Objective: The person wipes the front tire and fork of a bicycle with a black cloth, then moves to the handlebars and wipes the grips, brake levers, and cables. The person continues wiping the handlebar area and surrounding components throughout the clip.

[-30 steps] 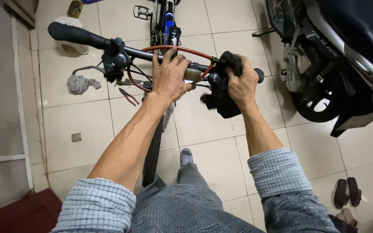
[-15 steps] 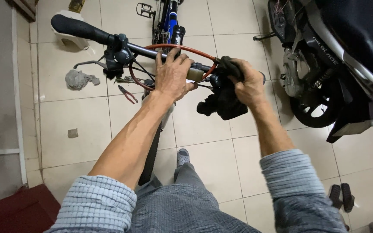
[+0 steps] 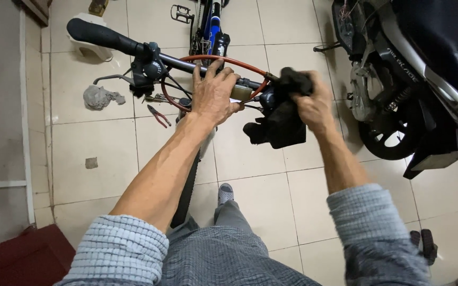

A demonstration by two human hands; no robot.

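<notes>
Black rag (image 3: 282, 124) bunched in right hand (image 3: 314, 103) against handlebar (image 3: 186, 63).

Even, fairly bright indoor light falls from overhead; the pale tiled floor (image 3: 250, 159) reflects it softly, without hard glare. Shadows are faint and diffuse. The right hand (image 3: 314, 106) is motion-blurred, as is the black cloth (image 3: 282, 124) it grips. Wide-angle distortion bends the tile lines toward the edges, and the dark motorbike (image 3: 425, 69) loses detail.
</notes>
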